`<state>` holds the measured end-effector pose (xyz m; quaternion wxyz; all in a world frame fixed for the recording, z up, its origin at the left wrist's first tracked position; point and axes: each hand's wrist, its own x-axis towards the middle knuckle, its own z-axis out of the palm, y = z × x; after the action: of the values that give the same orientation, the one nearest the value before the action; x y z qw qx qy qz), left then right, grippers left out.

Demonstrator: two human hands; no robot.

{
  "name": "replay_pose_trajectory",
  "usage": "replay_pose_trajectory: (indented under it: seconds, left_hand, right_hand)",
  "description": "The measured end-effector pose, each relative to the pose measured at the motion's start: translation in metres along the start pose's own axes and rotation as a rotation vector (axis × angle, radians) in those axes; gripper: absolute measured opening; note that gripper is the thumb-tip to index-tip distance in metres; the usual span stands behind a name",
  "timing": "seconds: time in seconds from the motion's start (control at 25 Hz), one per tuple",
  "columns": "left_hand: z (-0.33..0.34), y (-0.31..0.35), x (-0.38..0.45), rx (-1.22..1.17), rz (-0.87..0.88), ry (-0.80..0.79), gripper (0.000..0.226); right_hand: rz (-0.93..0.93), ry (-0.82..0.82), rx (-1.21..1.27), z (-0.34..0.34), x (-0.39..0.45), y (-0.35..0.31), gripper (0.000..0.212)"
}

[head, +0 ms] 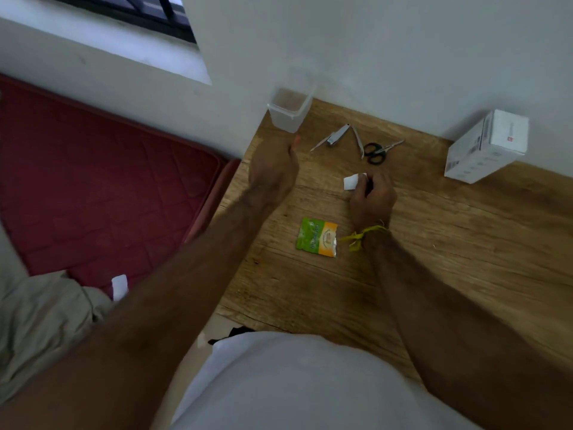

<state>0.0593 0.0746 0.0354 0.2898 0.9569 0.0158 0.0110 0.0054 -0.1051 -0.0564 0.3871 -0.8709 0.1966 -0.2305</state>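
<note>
My right hand (pixel 372 197) pinches a small white packet (pixel 352 182) just above the wooden table (pixel 465 243). A yellow thread is tied round that wrist. My left hand (pixel 273 172) reaches toward a clear plastic container (pixel 288 111) at the table's back left corner, its fingers extended just below the container; the hand is blurred and I cannot tell whether it touches. A torn green and orange sachet (pixel 317 238) lies flat on the table between my forearms.
A nail clipper (pixel 336 138), a metal tool (pixel 359 144) and small black-handled scissors (pixel 376 153) lie near the wall. A white box (pixel 486 147) stands at the back right. Left of the table are a red mattress (pixel 93 187) and crumpled beige cloth (pixel 37 321).
</note>
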Motion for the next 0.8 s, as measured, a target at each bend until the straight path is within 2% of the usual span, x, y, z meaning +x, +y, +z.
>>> replay_pose_trajectory:
  seconds: [0.16,0.24,0.44,0.56,0.64,0.72,0.76,0.8]
  left_hand:
    - [-0.016,0.027,0.054,0.071,0.156,0.186,0.028]
    - [-0.017,0.035,0.077,0.124,0.162,0.215,0.026]
    - [-0.009,0.043,0.111,0.314,0.073,0.004,0.034]
    - [-0.005,0.040,0.112,0.383,0.090,0.004,0.034]
    - [-0.008,0.041,0.105,0.354,0.152,0.105,0.032]
    - [-0.007,0.038,0.086,0.198,0.324,0.288,0.025]
    - [-0.002,0.035,0.066,0.077,0.398,0.333,0.021]
    - [0.005,0.031,0.044,-0.044,0.418,0.298,0.019]
  right_hand:
    - [0.023,0.015,-0.041,0.005,0.003,0.004,0.018]
    - [0.011,0.030,-0.046,0.006,0.002,0.005,0.017]
    - [-0.024,0.057,-0.053,0.007,0.003,0.006,0.015]
    - [-0.032,0.055,-0.059,0.005,0.003,0.007,0.014]
    - [-0.024,0.049,-0.055,0.005,0.002,0.006,0.013]
    - [-0.023,0.051,-0.048,0.005,0.002,0.005,0.012]
    - [-0.027,0.054,-0.044,0.005,0.002,0.005,0.012]
    - [-0.029,0.054,-0.039,0.004,0.002,0.004,0.011]
